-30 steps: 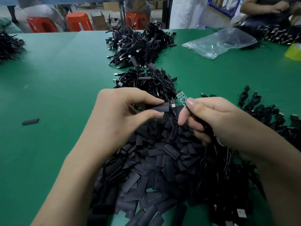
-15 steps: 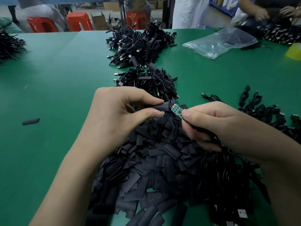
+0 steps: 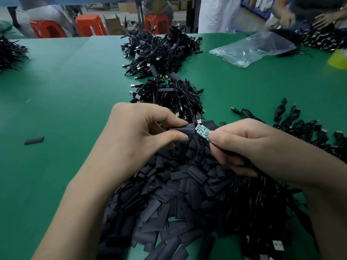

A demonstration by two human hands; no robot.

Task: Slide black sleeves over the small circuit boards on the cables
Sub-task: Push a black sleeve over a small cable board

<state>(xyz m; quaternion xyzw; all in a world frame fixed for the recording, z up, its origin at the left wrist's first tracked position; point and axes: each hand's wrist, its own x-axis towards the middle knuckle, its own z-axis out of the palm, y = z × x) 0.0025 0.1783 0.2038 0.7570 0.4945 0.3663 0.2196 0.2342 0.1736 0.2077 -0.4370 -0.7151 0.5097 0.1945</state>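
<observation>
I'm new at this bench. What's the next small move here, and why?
Probably push the board into the sleeve: the left hand pinches the sleeve, the right hand pinches the board, whose bare end sits at the sleeve's mouth.

Green-topped worktable (image 3: 62,87) across nearly the whole view, seamed along the left. Beyond its far edge: three orange-red plastic stools (image 3: 47,29) on a pale grey floor (image 3: 3,14), open cardboard boxes (image 3: 113,25) between them. Dark upright post (image 3: 139,14) behind. White sheeting (image 3: 216,15) hanging at right, with blue shelving (image 3: 251,8) past it. Flat, even light.
</observation>
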